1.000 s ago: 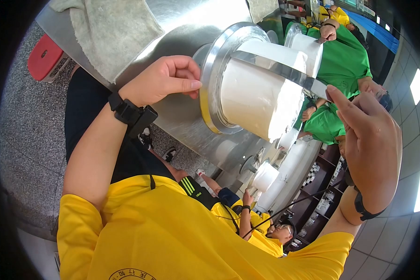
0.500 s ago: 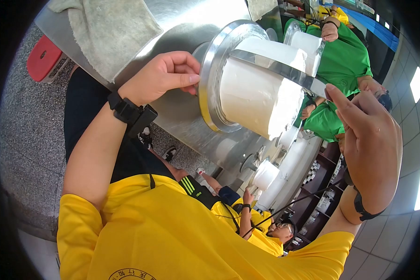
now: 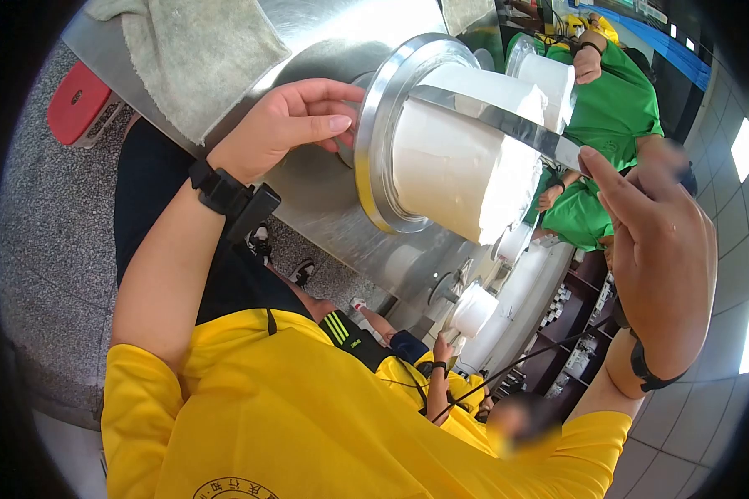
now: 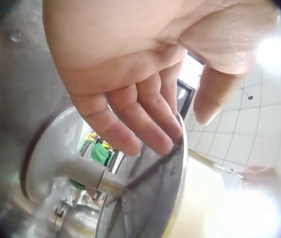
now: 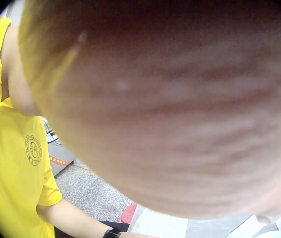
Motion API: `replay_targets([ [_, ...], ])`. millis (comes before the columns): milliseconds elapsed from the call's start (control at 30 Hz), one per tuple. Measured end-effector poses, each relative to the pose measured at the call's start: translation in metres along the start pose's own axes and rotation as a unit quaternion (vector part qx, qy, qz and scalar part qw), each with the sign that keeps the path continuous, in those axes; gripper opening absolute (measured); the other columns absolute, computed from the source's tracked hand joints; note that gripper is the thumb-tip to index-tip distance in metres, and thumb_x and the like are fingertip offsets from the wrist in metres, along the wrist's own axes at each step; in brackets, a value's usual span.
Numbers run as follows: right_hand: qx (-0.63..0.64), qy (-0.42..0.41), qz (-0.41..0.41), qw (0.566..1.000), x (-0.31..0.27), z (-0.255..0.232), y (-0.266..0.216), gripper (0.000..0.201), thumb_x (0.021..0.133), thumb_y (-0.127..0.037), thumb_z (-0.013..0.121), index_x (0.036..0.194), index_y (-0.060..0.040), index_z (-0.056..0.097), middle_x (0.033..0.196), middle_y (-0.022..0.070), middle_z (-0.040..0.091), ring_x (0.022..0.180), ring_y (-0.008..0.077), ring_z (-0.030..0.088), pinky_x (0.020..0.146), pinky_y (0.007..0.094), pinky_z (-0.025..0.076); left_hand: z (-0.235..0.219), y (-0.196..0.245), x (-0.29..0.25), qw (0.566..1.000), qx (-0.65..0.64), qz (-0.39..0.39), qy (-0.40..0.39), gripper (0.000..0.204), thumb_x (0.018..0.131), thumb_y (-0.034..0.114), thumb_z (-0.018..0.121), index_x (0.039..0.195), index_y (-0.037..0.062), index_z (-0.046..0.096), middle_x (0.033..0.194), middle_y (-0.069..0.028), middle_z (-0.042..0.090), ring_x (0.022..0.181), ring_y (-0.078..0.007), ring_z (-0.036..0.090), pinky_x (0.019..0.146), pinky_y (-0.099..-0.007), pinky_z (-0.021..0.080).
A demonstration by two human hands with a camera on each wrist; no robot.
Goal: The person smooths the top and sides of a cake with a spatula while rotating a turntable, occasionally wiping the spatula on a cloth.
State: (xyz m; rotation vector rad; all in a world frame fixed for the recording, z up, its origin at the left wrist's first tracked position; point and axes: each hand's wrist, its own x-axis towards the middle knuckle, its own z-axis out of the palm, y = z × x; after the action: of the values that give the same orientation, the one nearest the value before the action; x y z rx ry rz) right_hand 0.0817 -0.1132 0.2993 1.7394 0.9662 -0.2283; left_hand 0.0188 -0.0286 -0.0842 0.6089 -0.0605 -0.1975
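Observation:
A white cream-coated cylinder stands on a round metal turntable. My left hand is at the turntable's rim with loosely bent fingers; in the left wrist view the fingertips of that hand lie against the underside of the disc, above its pedestal. My right hand grips the end of a long metal spatula, forefinger stretched along it, the blade lying across the cylinder's top side. The right wrist view is mostly filled by the blurred right hand.
A grey cloth lies on the metal table, with a red stool beside it. People in green and yellow work at other turntables with white cylinders. Shelves stand beyond.
My left hand has shifted slightly upward along the turntable's rim, its fingers reaching further behind the disc. My right hand and the spatula have barely moved.

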Motion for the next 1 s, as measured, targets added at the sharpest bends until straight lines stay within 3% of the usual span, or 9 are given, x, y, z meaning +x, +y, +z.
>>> replay_targets([
  [200,-0.002,-0.003,-0.003,1.000,0.000,-0.002,-0.001,0.040,0.088,0.002,0.071,0.124,-0.0157,0.074,0.084,0.0076,0.060,0.077,0.0213,0.066,0.068,0.0325,0.055,-0.002,0.002,0.000,0.999,-0.038,0.012,-0.003,0.046,0.098,0.019,0.069,0.141,0.0065,0.055,0.118,-0.0057,0.070,0.106,-0.0129,0.066,0.090,-0.0270,0.054],
  [267,0.003,-0.004,-0.005,1.000,0.000,-0.003,-0.001,0.040,0.088,0.001,0.071,0.124,-0.0158,0.074,0.084,0.0076,0.060,0.078,0.0213,0.066,0.068,0.0325,0.055,-0.004,0.001,0.001,0.997,-0.068,0.014,-0.017,0.055,0.099,0.018,0.065,0.147,0.0016,0.043,0.126,-0.0115,0.066,0.107,-0.0175,0.066,0.093,-0.0310,0.054],
  [767,0.003,-0.008,0.000,1.000,-0.002,-0.006,-0.005,0.042,0.086,0.003,0.072,0.123,-0.0161,0.075,0.081,0.0072,0.058,0.071,0.0210,0.063,0.062,0.0332,0.052,-0.011,-0.001,0.004,0.983,-0.165,0.073,-0.046,0.055,0.104,0.026,0.059,0.148,0.0040,0.036,0.151,-0.0227,0.047,0.120,-0.0280,0.065,0.104,-0.0405,0.053],
  [1000,0.011,-0.005,-0.002,1.000,-0.004,-0.007,-0.006,0.043,0.085,0.003,0.072,0.123,-0.0166,0.075,0.082,0.0072,0.059,0.072,0.0214,0.064,0.063,0.0331,0.052,-0.009,0.004,0.002,0.978,-0.184,0.085,-0.039,0.054,0.102,0.025,0.062,0.148,0.0052,0.039,0.149,-0.0210,0.050,0.121,-0.0291,0.065,0.105,-0.0400,0.053],
])
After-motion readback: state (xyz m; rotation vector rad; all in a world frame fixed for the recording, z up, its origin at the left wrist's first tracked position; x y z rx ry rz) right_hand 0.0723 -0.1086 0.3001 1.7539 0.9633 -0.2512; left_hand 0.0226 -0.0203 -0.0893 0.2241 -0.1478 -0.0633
